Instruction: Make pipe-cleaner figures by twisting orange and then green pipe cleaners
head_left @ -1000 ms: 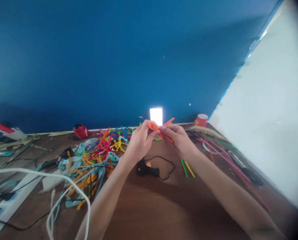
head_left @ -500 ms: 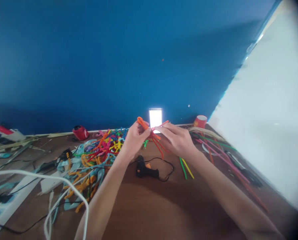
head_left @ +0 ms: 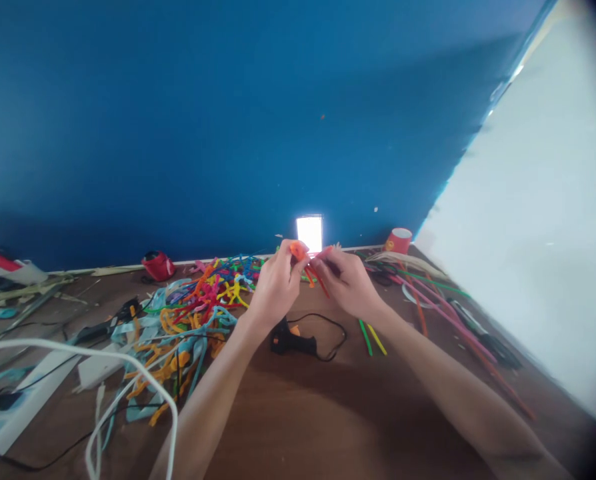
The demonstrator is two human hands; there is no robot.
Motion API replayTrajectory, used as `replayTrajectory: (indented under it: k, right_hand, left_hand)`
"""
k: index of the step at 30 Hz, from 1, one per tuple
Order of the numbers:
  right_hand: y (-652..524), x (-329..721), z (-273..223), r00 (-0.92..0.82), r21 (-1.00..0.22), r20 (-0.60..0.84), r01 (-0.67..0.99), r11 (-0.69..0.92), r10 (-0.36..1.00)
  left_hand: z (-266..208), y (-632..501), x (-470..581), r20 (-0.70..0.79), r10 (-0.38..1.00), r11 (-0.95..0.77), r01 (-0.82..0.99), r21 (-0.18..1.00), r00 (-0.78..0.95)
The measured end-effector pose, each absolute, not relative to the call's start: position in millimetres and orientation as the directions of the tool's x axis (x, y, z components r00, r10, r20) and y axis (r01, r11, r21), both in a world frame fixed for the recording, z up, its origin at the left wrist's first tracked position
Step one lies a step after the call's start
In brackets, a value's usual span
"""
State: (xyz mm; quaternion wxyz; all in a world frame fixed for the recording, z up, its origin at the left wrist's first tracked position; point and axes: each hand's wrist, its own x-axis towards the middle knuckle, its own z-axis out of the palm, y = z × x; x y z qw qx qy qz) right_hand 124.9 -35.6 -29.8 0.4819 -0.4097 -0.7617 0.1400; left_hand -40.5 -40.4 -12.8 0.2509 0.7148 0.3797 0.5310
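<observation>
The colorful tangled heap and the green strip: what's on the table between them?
In the head view, a black glue gun and its cord lie between the heap and green strip; the left forearm crosses above.

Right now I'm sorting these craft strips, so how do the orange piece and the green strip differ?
The orange piece is held up in the left hand, while the green strip lies on the table. The orange piece looks bunched at the top; the green strip looks nearly straight. Both are brightly coloured.
</observation>
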Motion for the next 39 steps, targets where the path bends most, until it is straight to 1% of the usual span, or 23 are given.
replayTrajectory:
  k: [2,3,5,7,10,12,14,15,17,19,21,26,28,30,32,35,39]
  right_hand:
    - [-36.7,121.8,-28.5,-0.165,-0.810,0.497,0.263,0.524,0.852]
    - [-36.9,120.7,-28.3,-0.154,-0.872,0.441,0.160,0.463,0.884]
    - [-37.0,119.3,-28.9,-0.139,-0.928,0.365,0.021,0.371,0.920]
    - [-36.8,119.1,-29.8,-0.126,-0.938,0.345,-0.016,0.346,0.930]
    - [-36.7,121.3,-29.8,-0.122,-0.906,0.411,0.054,0.419,0.903]
    - [-36.8,124.6,-29.1,-0.058,-0.837,0.519,0.167,0.520,0.853]
    - [-36.6,129.4,-29.4,-0.006,-0.716,0.651,0.327,0.617,0.759]
    - [-36.2,132.0,-30.2,-0.026,-0.635,0.710,0.408,0.656,0.704]
    - [-34.8,137.0,-33.1,-0.153,-0.455,0.778,0.532,0.714,0.610]
    - [-32.9,140.3,-37.1,-0.287,-0.303,0.782,0.601,0.739,0.554]
    - [-31.5,141.2,-40.3,-0.358,-0.205,0.766,0.652,0.730,0.535]
    - [-31.6,139.0,-40.7,-0.448,-0.028,0.731,0.733,0.679,0.515]
    - [-32.1,138.3,-40.1,-0.459,0.012,0.734,0.746,0.666,0.501]
    - [-32.0,137.3,-40.4,-0.438,0.007,0.750,0.754,0.657,0.495]
    - [-31.6,135.4,-40.9,-0.382,-0.044,0.775,0.761,0.647,0.503]
    - [-31.2,132.2,-40.1,-0.272,-0.177,0.783,0.764,0.620,0.559]
    - [-31.1,129.9,-36.4,-0.182,-0.345,0.736,0.727,0.593,0.652]
  left_hand:
    - [-11.6,-42.7,-39.6,0.580,0.804,-0.593,0.260,0.762,0.133]
    - [-11.3,-43.4,-39.1,0.582,0.803,-0.594,0.253,0.764,0.129]
    - [-11.4,-43.3,-38.2,0.571,0.809,-0.587,0.233,0.775,0.138]
    - [-12.2,-41.4,-38.0,0.537,0.828,-0.560,0.186,0.808,0.161]
    - [-14.3,-35.9,-39.3,0.455,0.872,-0.473,0.070,0.878,0.178]
    - [-15.5,-32.0,-41.0,0.393,0.906,-0.399,0.007,0.917,0.156]
    - [-16.1,-29.0,-42.9,0.326,0.936,-0.324,-0.036,0.945,0.136]
    - [-16.3,-28.0,-43.7,0.297,0.947,-0.292,-0.054,0.955,0.126]
    - [-16.8,-26.5,-44.4,0.254,0.960,-0.247,-0.076,0.966,0.120]
    - [-18.1,-25.6,-43.8,0.234,0.963,-0.226,-0.078,0.971,0.133]
    - [-20.5,-25.1,-42.2,0.233,0.962,-0.225,-0.068,0.972,0.142]
    - [-25.3,-25.6,-38.7,0.233,0.965,-0.229,-0.047,0.972,0.124]
    - [-25.6,-26.0,-38.4,0.240,0.962,-0.237,-0.037,0.971,0.128]
    - [-25.8,-25.9,-38.5,0.260,0.956,-0.257,-0.038,0.966,0.138]
    - [-26.6,-25.2,-38.4,0.283,0.945,-0.280,-0.041,0.959,0.161]
    - [-28.3,-24.6,-38.1,0.323,0.925,-0.327,-0.013,0.945,0.202]
    - [-27.9,-27.1,-38.0,0.397,0.894,-0.425,0.117,0.898,0.207]
